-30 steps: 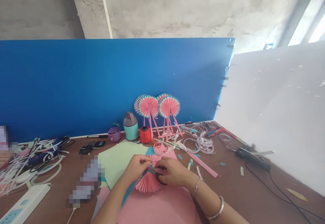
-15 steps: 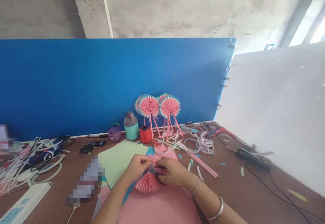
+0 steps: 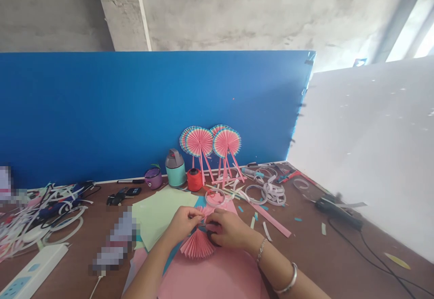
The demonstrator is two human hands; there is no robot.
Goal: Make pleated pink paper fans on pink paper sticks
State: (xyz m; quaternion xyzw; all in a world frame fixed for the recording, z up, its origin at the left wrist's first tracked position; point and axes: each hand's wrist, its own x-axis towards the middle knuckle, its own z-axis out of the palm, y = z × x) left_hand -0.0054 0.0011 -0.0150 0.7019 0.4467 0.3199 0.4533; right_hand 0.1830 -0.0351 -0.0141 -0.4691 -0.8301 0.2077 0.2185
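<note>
Both hands meet over the middle of the brown table [image 3: 305, 249]. My left hand [image 3: 183, 223] pinches the top of a pleated pink paper fan [image 3: 197, 246], its fingers closed on the folds. My right hand [image 3: 228, 229] is closed on the same fan from the right, and a dark round thing shows under its palm; I cannot make out what it is. The fan spreads downward over a large pink sheet [image 3: 217, 278]. A pale green sheet [image 3: 159, 215] lies just left of my left hand.
Finished pink paper fans on sticks [image 3: 212, 147] lean on the blue board [image 3: 135, 109]. A teal bottle [image 3: 175, 169], red thread spool [image 3: 194, 179], purple cup [image 3: 153, 178] and white tape rings [image 3: 267, 193] stand behind. A glue gun [image 3: 335, 208] and its cable lie right, a power strip [image 3: 32, 274] left.
Both hands stay on the pink fan with only tiny finger shifts. The view moved very slightly.
</note>
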